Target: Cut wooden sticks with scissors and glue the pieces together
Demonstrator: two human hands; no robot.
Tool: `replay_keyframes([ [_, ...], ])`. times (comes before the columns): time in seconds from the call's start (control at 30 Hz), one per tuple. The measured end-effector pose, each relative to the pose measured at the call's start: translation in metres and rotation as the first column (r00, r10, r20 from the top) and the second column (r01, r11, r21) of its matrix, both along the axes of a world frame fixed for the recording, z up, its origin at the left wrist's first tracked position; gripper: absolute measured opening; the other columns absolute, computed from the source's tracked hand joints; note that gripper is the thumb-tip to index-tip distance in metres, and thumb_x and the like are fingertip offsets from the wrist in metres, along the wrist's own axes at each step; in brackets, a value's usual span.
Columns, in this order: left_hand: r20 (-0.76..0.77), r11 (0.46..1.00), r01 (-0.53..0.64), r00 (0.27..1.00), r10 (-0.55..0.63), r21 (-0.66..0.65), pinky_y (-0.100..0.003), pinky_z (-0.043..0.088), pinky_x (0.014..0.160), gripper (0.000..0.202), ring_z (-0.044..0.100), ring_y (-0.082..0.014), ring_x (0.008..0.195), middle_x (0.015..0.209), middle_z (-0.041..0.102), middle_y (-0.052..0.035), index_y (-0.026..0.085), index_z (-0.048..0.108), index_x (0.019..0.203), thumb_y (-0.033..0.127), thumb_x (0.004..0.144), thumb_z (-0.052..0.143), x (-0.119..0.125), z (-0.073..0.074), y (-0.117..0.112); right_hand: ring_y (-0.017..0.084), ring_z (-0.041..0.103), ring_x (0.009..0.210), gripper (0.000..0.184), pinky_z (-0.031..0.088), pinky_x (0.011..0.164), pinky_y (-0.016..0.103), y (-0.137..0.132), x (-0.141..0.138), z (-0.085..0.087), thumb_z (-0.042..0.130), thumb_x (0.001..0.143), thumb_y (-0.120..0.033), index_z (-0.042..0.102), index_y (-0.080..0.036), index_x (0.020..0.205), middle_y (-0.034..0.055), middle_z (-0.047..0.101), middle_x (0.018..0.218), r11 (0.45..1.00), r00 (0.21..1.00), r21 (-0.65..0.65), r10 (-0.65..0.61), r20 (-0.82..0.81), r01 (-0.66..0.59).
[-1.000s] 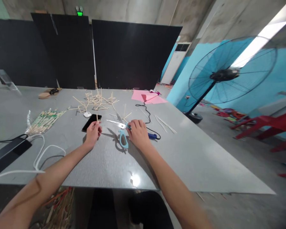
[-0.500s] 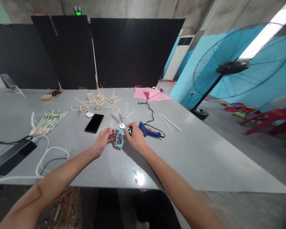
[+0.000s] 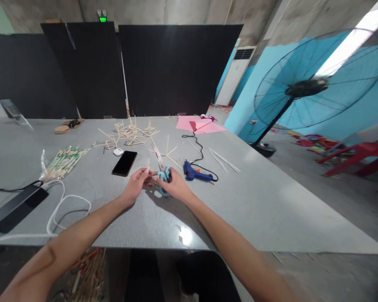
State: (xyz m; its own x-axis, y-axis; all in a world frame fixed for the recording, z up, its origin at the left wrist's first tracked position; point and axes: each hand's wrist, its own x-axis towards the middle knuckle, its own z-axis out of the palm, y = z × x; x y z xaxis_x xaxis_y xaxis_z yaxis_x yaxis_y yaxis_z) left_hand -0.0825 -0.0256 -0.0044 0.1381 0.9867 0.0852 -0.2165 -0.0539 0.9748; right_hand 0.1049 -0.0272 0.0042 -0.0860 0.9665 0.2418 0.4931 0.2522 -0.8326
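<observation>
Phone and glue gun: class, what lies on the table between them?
In the head view, between the phone and the blue glue gun lie the scissors, held by the right hand, and a few thin wooden sticks.

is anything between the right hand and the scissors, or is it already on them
Nothing visible stands between them: the right hand is already on the scissors' blue handles, blades pointing away. The left hand holds a short wooden stick right beside them.
</observation>
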Motion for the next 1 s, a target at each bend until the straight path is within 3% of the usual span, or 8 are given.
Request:
replay_keyframes([
  [0.1,-0.023,1.0,0.015,1.0,-0.016,-0.016,-0.021,0.042,0.04,0.045,0.068,-0.0145,0.053,0.1,0.08,-0.0119,0.019,0.056,0.101,0.06,0.09,0.071,-0.003,0.001,0.002,0.026,0.058,0.085,0.045,0.047,0.078,0.04,0.003,0.006,-0.002,0.071,0.081,-0.062,0.05,-0.023,0.087,0.0057,0.059,0.087,0.964,0.975,0.261,-0.102,0.196,0.048],
  [0.17,-0.032,1.0,0.007,0.999,-0.007,-0.015,-0.02,0.035,0.036,0.042,0.065,-0.0135,0.046,0.096,0.08,-0.0116,0.02,0.054,0.102,0.058,0.091,0.069,-0.004,0.001,0.003,0.031,0.058,0.096,0.041,0.047,0.087,0.045,0.007,0.011,-0.004,0.069,0.084,-0.059,0.053,-0.022,0.09,0.0098,0.06,0.094,0.931,0.951,0.366,-0.122,0.283,0.01],
  [0.33,-0.016,0.998,-0.066,0.998,0.066,0.005,-0.018,0.035,0.038,0.042,0.061,-0.0114,0.05,0.079,0.074,-0.0053,0.018,0.062,0.102,0.055,0.087,0.075,-0.003,0.005,0.002,0.032,0.057,0.1,0.017,0.047,0.091,0.047,0.016,0.024,-0.007,0.062,0.082,-0.033,0.054,-0.021,0.092,0.0127,0.061,0.099,0.909,0.915,0.416,-0.148,0.375,-0.023],
  [0.53,0.005,0.994,-0.105,0.994,0.105,0.014,-0.016,0.028,0.04,0.043,0.049,-0.0065,0.049,0.068,0.061,0.0027,0.017,0.07,0.102,0.055,0.084,0.08,-0.002,0.015,-0.005,0.035,0.056,0.106,0.026,0.048,0.094,0.051,0.015,0.034,-0.001,0.052,0.082,-0.021,0.057,-0.016,0.107,0.0184,0.061,0.11,0.877,0.916,0.473,-0.121,0.382,-0.081],
  [0.7,0.002,0.986,-0.133,0.991,0.134,0.097,-0.018,0.028,0.041,0.039,0.045,-0.0066,0.048,0.066,0.06,0.0025,0.018,0.074,0.103,0.053,0.087,0.079,-0.004,0.018,-0.005,0.037,0.055,0.13,0.049,0.043,0.111,0.058,0.013,0.032,0.002,0.043,0.102,-0.037,0.05,-0.011,0.143,0.0255,0.06,0.137,0.914,0.975,0.397,-0.004,0.222,-0.086],
  [0.8,-0.04,0.964,-0.211,0.975,0.22,0.162,-0.02,0.039,0.047,0.033,0.055,-0.0102,0.058,0.074,0.067,-0.0018,0.018,0.075,0.101,0.049,0.09,0.076,-0.003,0.014,-0.002,0.035,0.058,0.133,0.045,0.04,0.116,0.056,0.011,0.026,0.001,0.048,0.103,-0.047,0.062,-0.018,0.134,0.0196,0.065,0.141,0.961,0.995,0.257,0.099,0.033,-0.104],
  [0.87,-0.078,0.947,-0.255,0.958,0.274,0.197,-0.023,0.052,0.06,0.03,0.066,-0.0152,0.076,0.09,0.074,-0.007,0.019,0.076,0.098,0.047,0.091,0.074,0.0,0.01,-0.001,0.033,0.063,0.128,0.043,0.043,0.114,0.054,0.009,0.02,-0.002,0.05,0.103,-0.053,0.069,-0.021,0.125,0.0151,0.071,0.132,0.982,0.975,0.127,0.161,-0.155,-0.142],
  [1.0,-0.113,0.982,-0.13,0.983,0.145,0.134,-0.032,0.061,0.08,0.036,0.072,-0.0257,0.108,0.123,0.075,-0.0137,0.018,0.076,0.104,0.05,0.091,0.073,0.006,0.001,-0.002,0.029,0.07,0.105,0.052,0.056,0.094,0.046,0.006,0.008,-0.009,0.051,0.1,-0.068,0.073,-0.022,0.112,0.0097,0.076,0.1,0.967,0.903,-0.031,0.225,-0.367,-0.253],
])
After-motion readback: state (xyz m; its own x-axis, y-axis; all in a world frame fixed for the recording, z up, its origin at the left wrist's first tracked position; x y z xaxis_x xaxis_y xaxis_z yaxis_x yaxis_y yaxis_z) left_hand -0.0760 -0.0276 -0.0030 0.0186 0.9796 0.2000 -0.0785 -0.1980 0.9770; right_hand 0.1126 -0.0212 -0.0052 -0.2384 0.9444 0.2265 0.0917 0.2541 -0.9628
